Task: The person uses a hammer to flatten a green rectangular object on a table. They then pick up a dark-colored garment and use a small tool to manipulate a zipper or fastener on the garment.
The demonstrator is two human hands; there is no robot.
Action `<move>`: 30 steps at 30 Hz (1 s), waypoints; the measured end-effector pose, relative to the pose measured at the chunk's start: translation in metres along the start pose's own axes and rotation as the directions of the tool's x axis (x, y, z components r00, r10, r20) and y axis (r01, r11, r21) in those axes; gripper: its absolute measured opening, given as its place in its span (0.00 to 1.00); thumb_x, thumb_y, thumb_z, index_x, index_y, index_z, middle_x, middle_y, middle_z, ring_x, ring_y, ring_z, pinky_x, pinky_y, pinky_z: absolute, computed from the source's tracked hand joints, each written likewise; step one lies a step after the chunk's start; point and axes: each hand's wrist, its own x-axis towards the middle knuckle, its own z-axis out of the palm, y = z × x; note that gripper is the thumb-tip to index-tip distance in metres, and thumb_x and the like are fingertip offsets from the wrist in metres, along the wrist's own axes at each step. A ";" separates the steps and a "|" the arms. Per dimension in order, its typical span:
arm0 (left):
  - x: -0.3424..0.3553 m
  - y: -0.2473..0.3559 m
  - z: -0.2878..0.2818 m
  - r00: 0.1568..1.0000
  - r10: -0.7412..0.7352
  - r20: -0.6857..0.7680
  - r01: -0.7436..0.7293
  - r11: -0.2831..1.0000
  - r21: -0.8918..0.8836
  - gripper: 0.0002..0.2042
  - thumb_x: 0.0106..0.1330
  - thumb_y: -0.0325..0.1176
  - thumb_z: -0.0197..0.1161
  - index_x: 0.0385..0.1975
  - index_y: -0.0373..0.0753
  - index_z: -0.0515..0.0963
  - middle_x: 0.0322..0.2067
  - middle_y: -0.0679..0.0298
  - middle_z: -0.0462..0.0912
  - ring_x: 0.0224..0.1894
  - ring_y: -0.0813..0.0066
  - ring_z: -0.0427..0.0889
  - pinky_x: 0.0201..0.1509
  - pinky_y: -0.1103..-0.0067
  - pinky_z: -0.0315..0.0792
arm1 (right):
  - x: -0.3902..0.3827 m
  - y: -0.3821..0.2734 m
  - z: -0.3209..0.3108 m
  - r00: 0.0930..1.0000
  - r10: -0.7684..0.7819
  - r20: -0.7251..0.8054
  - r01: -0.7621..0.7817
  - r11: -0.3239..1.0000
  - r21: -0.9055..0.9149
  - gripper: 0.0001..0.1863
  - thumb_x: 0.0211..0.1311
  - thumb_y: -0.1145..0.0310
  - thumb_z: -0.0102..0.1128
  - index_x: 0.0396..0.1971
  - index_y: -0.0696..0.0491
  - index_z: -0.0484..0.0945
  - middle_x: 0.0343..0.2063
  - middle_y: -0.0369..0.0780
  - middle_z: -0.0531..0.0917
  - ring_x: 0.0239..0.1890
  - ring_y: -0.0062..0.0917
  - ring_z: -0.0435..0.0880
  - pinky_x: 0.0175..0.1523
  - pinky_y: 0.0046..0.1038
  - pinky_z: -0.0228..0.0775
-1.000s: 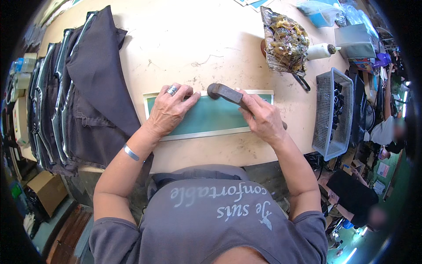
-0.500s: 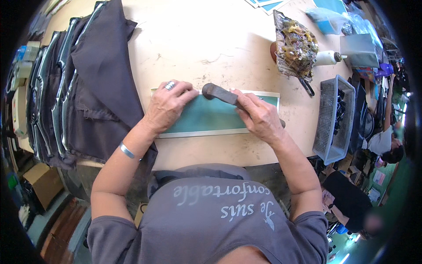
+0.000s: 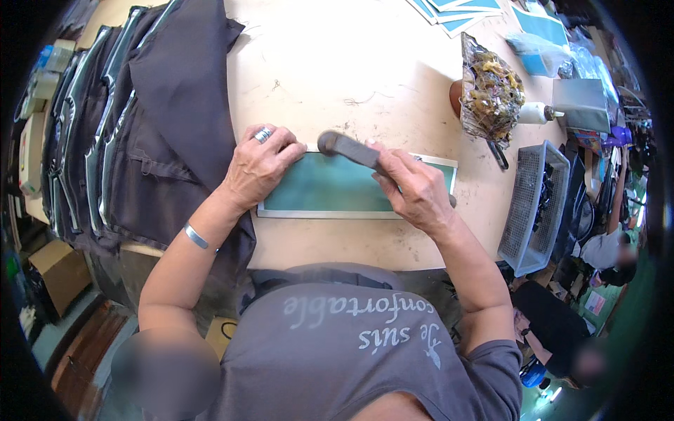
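The person's left hand [image 3: 263, 167] comes from the lower left with the wrist raised a little and the fingers bent; its thumb and forefinger are close together at the upper edge of the teal panel [image 3: 337, 186], but I cannot tell if they pinch something small. This hand wears a silver ring [image 3: 262, 135], and a silver bracelet [image 3: 196, 236] is on the same forearm. The right hand [image 3: 420, 191] is closed around a dark hammer-like tool [image 3: 345, 149], with the thumb and the forefinger stretched along it; the rounded head points to the left, near the left fingertips, over the upper edge of the panel. Whether the head touches the panel, I cannot say. The panel, which has a white border, lies flat on the pale table [image 3: 309, 63], in front of the person; the left hand hides its upper left corner and the right hand covers some of its right part. On the left, a pile of dark cloth pieces [image 3: 179, 91] reaches under the left forearm, near the panel. On the right stand a grey basket [image 3: 518, 210] with small black pieces [image 3: 547, 184], a tray [image 3: 476, 126] heaped with a brownish mass [image 3: 495, 88], and a white bottle [image 3: 535, 113] lying beside it. Further away, teal sheets [image 3: 456, 12] overlap.
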 end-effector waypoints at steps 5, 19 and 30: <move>-0.004 0.001 -0.002 0.997 0.066 -0.034 -0.062 0.992 0.106 0.10 0.50 0.29 0.59 0.33 0.42 0.77 0.31 0.68 0.75 0.34 0.74 0.76 0.45 0.75 0.68 | 0.010 -0.006 0.003 1.000 -0.025 -0.015 0.025 0.999 -0.046 0.27 0.47 0.71 0.60 0.52 0.48 0.69 0.26 0.37 0.75 0.22 0.29 0.78 0.25 0.27 0.71; -0.021 -0.013 -0.024 0.994 -0.106 -0.031 0.105 0.994 -0.034 0.13 0.48 0.29 0.63 0.35 0.43 0.77 0.31 0.65 0.73 0.33 0.68 0.72 0.39 0.75 0.67 | 0.025 -0.012 0.018 0.999 -0.047 -0.008 0.047 0.999 0.017 0.28 0.45 0.73 0.60 0.51 0.47 0.69 0.24 0.36 0.75 0.21 0.29 0.77 0.25 0.28 0.72; -0.032 -0.015 -0.016 0.962 -0.245 -0.117 0.216 0.952 -0.218 0.15 0.43 0.27 0.67 0.33 0.36 0.74 0.33 0.61 0.75 0.38 0.63 0.75 0.42 0.73 0.71 | 0.040 -0.032 0.027 0.994 -0.091 -0.055 0.095 0.993 0.070 0.27 0.47 0.73 0.59 0.51 0.48 0.68 0.23 0.37 0.74 0.21 0.29 0.77 0.24 0.28 0.71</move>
